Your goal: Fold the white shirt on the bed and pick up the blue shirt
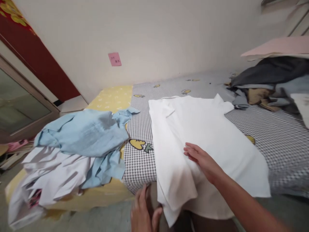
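White shirt [212, 135] is being smoothed flat by the right hand [202, 161], fingers spread open on the cloth gripping nothing, while whether the curled left hand [143, 209] at its near edge has hold can't be told.

White shirt [207, 145]: solid white. Adjacent shirt [82, 133]: solid pale blue. Bed sheet [277, 145]: black-and-white gingham check, yellow motifs. Wall note [114, 59]: pink.

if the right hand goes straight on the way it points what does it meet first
Probably the folded-over side of the white shirt, just past the fingertips of the right hand, though depth is unclear here.
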Available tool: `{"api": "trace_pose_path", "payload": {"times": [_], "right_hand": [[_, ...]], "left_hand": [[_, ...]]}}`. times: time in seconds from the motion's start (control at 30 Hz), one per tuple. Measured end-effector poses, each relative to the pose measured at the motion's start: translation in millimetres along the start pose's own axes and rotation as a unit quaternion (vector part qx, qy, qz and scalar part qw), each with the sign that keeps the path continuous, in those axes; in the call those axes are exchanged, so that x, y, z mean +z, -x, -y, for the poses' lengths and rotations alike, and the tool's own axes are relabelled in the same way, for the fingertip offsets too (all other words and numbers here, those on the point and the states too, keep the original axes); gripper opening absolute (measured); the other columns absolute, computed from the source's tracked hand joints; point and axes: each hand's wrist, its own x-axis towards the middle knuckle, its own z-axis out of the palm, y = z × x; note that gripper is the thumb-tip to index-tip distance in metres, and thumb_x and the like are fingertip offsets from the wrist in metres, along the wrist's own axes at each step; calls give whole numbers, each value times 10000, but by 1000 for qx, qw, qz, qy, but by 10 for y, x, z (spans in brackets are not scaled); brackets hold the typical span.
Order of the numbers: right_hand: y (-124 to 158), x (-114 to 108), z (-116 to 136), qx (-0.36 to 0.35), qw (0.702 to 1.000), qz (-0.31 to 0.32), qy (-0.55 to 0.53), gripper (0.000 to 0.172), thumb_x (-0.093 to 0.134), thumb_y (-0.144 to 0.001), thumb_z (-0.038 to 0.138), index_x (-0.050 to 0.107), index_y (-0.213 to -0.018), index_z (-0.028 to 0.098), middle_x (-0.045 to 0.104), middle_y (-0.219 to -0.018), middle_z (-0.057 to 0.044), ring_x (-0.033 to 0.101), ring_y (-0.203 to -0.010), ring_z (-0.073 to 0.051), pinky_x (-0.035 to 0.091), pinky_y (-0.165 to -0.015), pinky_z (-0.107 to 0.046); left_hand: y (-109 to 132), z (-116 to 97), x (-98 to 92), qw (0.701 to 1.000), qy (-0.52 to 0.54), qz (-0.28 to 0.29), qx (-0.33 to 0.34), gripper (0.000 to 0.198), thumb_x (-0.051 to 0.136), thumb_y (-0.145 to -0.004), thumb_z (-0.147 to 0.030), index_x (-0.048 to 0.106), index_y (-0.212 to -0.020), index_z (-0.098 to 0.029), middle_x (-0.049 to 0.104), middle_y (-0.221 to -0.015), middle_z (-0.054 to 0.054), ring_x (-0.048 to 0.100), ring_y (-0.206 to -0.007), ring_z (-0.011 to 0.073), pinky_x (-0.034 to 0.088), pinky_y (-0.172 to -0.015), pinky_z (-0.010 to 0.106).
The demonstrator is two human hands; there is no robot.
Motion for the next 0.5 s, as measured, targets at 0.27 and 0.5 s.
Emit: {"api": "trace_pose_path", "payload": {"times": [0.27,0.5], "right_hand": [[689,86,-652,-4,993,-2,119,486,815,-556,472,689,-945,208,734,-902,-64,657,-949,-306,507,-883,-430],[914,408,-387,52,982,109,-142,599,808,-691,447,624,-1194,180,765,-1096,-90,683,-1065,-292,532,-893,-389]], "left_hand": [[-397,-166,7,995,-41,-57,74,434,356,-968,-160,566,-1344,-207,501,-1451,194,479,-1362,305,434,-1084,565],[-344,-401,-93,964,-195,-7,181,291,614,-789,-61,711,-973,-264,458,-1566,60,335,-1472,364,258,-1153,677]]}}
